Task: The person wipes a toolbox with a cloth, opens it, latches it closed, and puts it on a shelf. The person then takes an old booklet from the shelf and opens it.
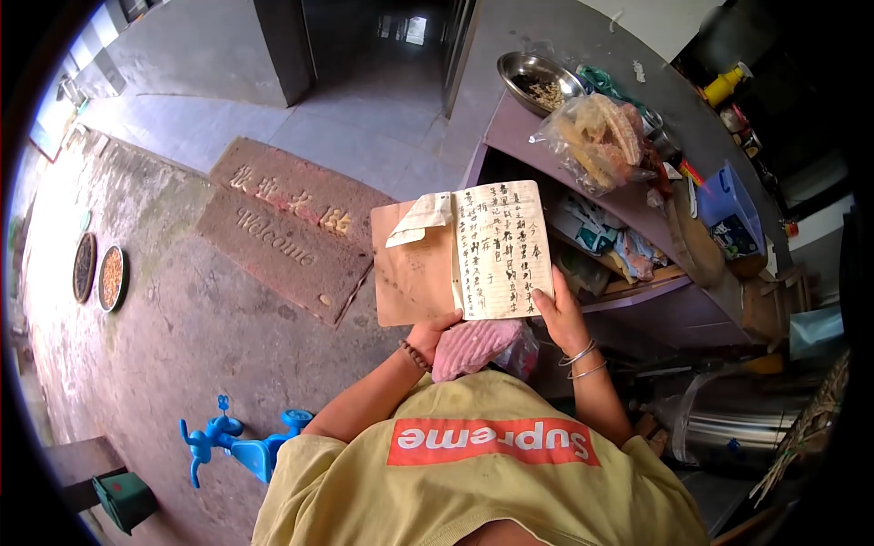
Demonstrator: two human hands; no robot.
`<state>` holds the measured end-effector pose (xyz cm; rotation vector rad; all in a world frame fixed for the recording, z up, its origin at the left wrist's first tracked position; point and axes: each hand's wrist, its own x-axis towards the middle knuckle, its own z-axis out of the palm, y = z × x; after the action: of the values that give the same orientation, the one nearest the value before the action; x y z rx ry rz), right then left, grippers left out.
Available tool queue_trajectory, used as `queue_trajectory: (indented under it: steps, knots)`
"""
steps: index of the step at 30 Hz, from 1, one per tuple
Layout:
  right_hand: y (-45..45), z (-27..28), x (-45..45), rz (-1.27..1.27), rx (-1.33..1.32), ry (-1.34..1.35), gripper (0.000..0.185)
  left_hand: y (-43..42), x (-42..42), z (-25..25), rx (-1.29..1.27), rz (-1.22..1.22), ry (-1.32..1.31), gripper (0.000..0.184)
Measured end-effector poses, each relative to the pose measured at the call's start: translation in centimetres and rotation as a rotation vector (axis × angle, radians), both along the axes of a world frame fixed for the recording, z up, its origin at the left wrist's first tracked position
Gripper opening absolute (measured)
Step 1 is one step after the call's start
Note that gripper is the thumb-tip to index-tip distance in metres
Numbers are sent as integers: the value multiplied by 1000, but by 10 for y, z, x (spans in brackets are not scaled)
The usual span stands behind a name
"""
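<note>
An open notebook [503,250] with handwritten characters on its right page is held up in front of my chest. Its left side is a plain brown page with a folded paper flap at the top. My left hand [435,335] grips the bottom edge near the spine, the thumb on the page. At the lower right corner, my right hand [563,314] holds the notebook with its thumb on the written page and the fingers behind it. A pink textured cloth [475,348] shows just below the notebook, beside my left hand.
A welcome mat [282,227] lies before a doorway. On the right, a cabinet [537,150] bears a metal bowl [541,84] and a plastic bag [601,141]. A blue tricycle [246,446] stands lower left; two round trays [112,278] sit far left.
</note>
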<state>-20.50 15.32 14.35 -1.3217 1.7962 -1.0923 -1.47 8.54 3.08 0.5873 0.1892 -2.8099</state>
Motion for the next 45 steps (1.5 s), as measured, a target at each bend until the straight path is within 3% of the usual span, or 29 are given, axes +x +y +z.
queue_trajectory:
  steps: [45]
  knots:
    - [1, -7, -3, 5, 5, -1, 48, 2, 2, 7, -20, -21, 19, 40]
